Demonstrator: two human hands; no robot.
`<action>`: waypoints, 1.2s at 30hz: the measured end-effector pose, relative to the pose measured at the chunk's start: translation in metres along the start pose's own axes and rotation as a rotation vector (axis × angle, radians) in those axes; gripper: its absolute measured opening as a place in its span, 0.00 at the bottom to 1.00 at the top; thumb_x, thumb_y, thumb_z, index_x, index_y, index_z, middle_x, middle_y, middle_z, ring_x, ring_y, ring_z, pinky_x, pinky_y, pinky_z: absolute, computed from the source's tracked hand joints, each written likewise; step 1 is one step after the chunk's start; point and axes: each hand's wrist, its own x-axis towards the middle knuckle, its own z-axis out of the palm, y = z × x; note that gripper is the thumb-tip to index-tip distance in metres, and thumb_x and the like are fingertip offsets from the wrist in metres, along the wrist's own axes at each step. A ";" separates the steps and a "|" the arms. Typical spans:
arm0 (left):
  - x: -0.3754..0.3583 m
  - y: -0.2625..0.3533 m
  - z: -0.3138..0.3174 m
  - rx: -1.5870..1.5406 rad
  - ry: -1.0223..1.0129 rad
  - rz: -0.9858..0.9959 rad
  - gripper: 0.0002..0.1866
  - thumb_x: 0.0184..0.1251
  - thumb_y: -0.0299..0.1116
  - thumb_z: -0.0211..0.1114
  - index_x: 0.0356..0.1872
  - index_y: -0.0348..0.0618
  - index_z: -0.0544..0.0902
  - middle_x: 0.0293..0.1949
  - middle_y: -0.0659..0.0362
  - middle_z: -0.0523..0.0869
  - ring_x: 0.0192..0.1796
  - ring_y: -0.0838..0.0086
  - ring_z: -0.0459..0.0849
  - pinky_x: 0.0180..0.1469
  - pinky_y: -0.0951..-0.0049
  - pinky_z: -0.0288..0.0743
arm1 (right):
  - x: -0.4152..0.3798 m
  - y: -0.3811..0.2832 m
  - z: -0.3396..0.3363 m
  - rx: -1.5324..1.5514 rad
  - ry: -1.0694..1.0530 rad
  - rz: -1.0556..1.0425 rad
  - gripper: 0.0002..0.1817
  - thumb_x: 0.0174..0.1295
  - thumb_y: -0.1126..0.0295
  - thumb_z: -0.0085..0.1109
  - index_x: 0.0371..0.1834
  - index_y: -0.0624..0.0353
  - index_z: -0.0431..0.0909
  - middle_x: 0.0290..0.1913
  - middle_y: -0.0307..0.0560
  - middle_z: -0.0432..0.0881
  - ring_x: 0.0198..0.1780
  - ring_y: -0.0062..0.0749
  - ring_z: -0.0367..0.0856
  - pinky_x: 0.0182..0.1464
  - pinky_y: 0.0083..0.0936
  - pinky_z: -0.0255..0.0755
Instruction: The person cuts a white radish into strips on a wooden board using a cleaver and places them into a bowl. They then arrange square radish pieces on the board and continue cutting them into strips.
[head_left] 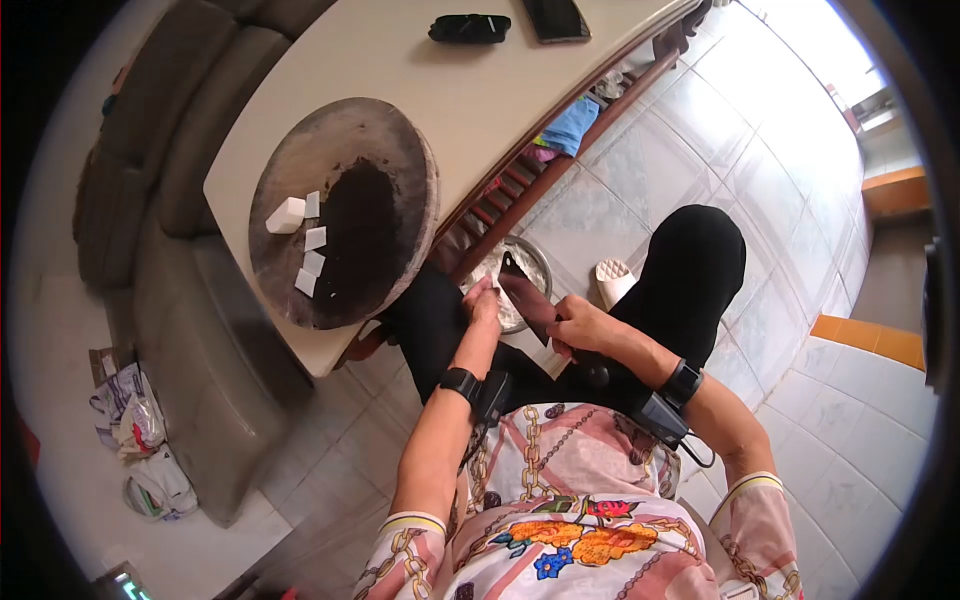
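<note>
My right hand is closed round the handle of a dark, wide-bladed cleaver, held over a metal bowl between my knees. The bowl holds something white. My left hand is closed beside the blade, over the bowl's left side; what it grips, if anything, is hidden. On the table, a round wooden chopping board with a dark wet patch carries a white block and several thin white pieces.
The cream table holds a black case and a phone. Blue cloth lies on the shelf beneath. A grey sofa stands left, bags beside it. A slipper is on the tiled floor.
</note>
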 end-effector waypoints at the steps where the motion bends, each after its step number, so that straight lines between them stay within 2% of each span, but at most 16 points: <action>1: 0.002 -0.003 -0.002 0.008 0.000 -0.009 0.19 0.62 0.21 0.57 0.55 0.44 0.80 0.43 0.61 0.85 0.36 0.76 0.81 0.37 0.72 0.72 | -0.001 -0.001 -0.002 0.047 0.002 0.019 0.12 0.56 0.75 0.52 0.20 0.73 0.74 0.18 0.50 0.79 0.16 0.32 0.77 0.19 0.28 0.71; 4: 0.022 -0.023 -0.009 0.093 0.121 0.014 0.17 0.66 0.25 0.56 0.55 0.46 0.80 0.47 0.60 0.85 0.51 0.68 0.83 0.44 0.69 0.73 | 0.003 0.002 -0.005 0.089 0.023 0.057 0.11 0.56 0.75 0.52 0.21 0.74 0.74 0.18 0.51 0.79 0.16 0.32 0.77 0.18 0.29 0.71; 8: 0.020 -0.031 -0.009 0.101 0.123 0.003 0.15 0.67 0.28 0.58 0.53 0.46 0.80 0.48 0.57 0.85 0.52 0.68 0.83 0.45 0.67 0.73 | 0.004 -0.007 -0.005 0.085 0.049 0.094 0.11 0.56 0.75 0.52 0.22 0.75 0.74 0.18 0.51 0.78 0.16 0.33 0.77 0.17 0.29 0.71; 11: 0.014 -0.027 -0.009 -0.028 0.000 0.154 0.14 0.66 0.30 0.61 0.52 0.46 0.80 0.47 0.57 0.85 0.49 0.71 0.83 0.45 0.66 0.74 | 0.016 0.003 -0.002 0.122 0.041 0.121 0.11 0.57 0.74 0.53 0.23 0.74 0.74 0.18 0.50 0.78 0.16 0.33 0.77 0.17 0.30 0.71; 13: -0.012 0.002 -0.004 0.022 0.039 -0.034 0.13 0.65 0.32 0.65 0.50 0.46 0.81 0.42 0.60 0.85 0.46 0.74 0.83 0.45 0.67 0.74 | 0.020 0.004 -0.002 0.130 0.041 0.133 0.11 0.57 0.74 0.53 0.24 0.74 0.75 0.18 0.50 0.78 0.16 0.33 0.77 0.17 0.30 0.71; 14: -0.021 0.010 -0.001 0.018 0.039 -0.035 0.13 0.65 0.32 0.65 0.50 0.46 0.81 0.42 0.60 0.85 0.46 0.74 0.83 0.45 0.67 0.74 | 0.022 0.003 -0.002 0.138 0.040 0.144 0.11 0.57 0.73 0.54 0.25 0.73 0.75 0.18 0.49 0.78 0.16 0.32 0.77 0.17 0.30 0.71; 16: -0.034 0.020 0.005 -0.205 -0.028 -0.186 0.14 0.55 0.36 0.76 0.40 0.48 0.82 0.37 0.63 0.84 0.35 0.77 0.81 0.35 0.77 0.72 | 0.024 0.002 -0.001 0.133 0.056 0.131 0.11 0.57 0.73 0.54 0.25 0.72 0.76 0.18 0.48 0.78 0.16 0.32 0.76 0.17 0.29 0.71; 17: -0.034 0.017 0.004 -0.211 -0.024 -0.183 0.14 0.55 0.36 0.76 0.40 0.48 0.82 0.37 0.63 0.84 0.35 0.77 0.81 0.35 0.77 0.72 | 0.025 0.000 0.001 0.135 0.071 0.119 0.10 0.58 0.72 0.54 0.26 0.72 0.76 0.19 0.48 0.78 0.16 0.31 0.76 0.18 0.29 0.72; 19: -0.033 0.011 0.004 -0.298 -0.241 -0.208 0.13 0.53 0.35 0.77 0.34 0.52 0.80 0.32 0.64 0.83 0.32 0.78 0.79 0.33 0.77 0.70 | 0.025 -0.005 0.002 0.129 0.059 0.111 0.10 0.58 0.72 0.54 0.27 0.71 0.76 0.19 0.48 0.78 0.16 0.30 0.76 0.18 0.29 0.72; 20: -0.015 -0.001 -0.003 -0.309 -0.336 -0.189 0.11 0.54 0.30 0.76 0.34 0.52 0.80 0.31 0.64 0.82 0.31 0.79 0.78 0.33 0.78 0.69 | 0.025 -0.007 0.002 0.130 0.053 0.107 0.10 0.58 0.72 0.54 0.27 0.71 0.77 0.19 0.47 0.78 0.17 0.30 0.76 0.18 0.29 0.72; 24: -0.013 0.000 -0.005 -0.423 -0.346 -0.187 0.10 0.56 0.25 0.73 0.36 0.48 0.81 0.31 0.63 0.83 0.27 0.79 0.75 0.30 0.80 0.68 | 0.023 -0.009 0.002 0.136 0.063 0.129 0.10 0.58 0.71 0.54 0.28 0.71 0.77 0.20 0.47 0.78 0.17 0.29 0.76 0.18 0.28 0.72; 27: -0.016 0.002 -0.007 -0.419 -0.223 -0.227 0.09 0.58 0.21 0.69 0.39 0.43 0.81 0.31 0.62 0.83 0.29 0.79 0.78 0.31 0.80 0.71 | 0.022 -0.012 0.001 0.169 0.050 0.147 0.10 0.58 0.71 0.54 0.28 0.70 0.77 0.20 0.47 0.78 0.18 0.29 0.76 0.18 0.28 0.72; 29: -0.017 0.003 -0.004 -0.320 -0.006 -0.190 0.12 0.63 0.21 0.65 0.47 0.38 0.79 0.38 0.57 0.85 0.41 0.73 0.84 0.41 0.74 0.78 | 0.023 -0.008 0.001 0.165 0.088 0.134 0.10 0.58 0.71 0.54 0.27 0.70 0.76 0.20 0.47 0.78 0.18 0.29 0.76 0.18 0.29 0.72; 33: -0.014 0.002 -0.008 -0.105 0.069 -0.129 0.13 0.61 0.19 0.64 0.47 0.34 0.80 0.42 0.52 0.86 0.42 0.71 0.85 0.45 0.74 0.78 | 0.024 -0.005 -0.002 0.220 0.189 0.126 0.10 0.58 0.72 0.54 0.26 0.70 0.76 0.20 0.47 0.77 0.17 0.29 0.76 0.18 0.29 0.72; 35: -0.009 -0.004 -0.004 0.264 0.125 0.160 0.14 0.58 0.19 0.65 0.47 0.32 0.81 0.43 0.50 0.87 0.39 0.70 0.86 0.45 0.76 0.78 | 0.027 -0.001 -0.005 0.257 0.243 0.107 0.09 0.57 0.72 0.54 0.25 0.69 0.75 0.19 0.47 0.77 0.17 0.29 0.75 0.18 0.29 0.72; 36: -0.004 -0.007 -0.003 0.273 0.114 0.164 0.14 0.58 0.19 0.65 0.47 0.32 0.81 0.43 0.50 0.87 0.39 0.70 0.86 0.45 0.76 0.78 | 0.027 0.000 -0.006 0.264 0.253 0.097 0.10 0.58 0.72 0.54 0.24 0.69 0.74 0.19 0.47 0.77 0.17 0.29 0.75 0.18 0.29 0.71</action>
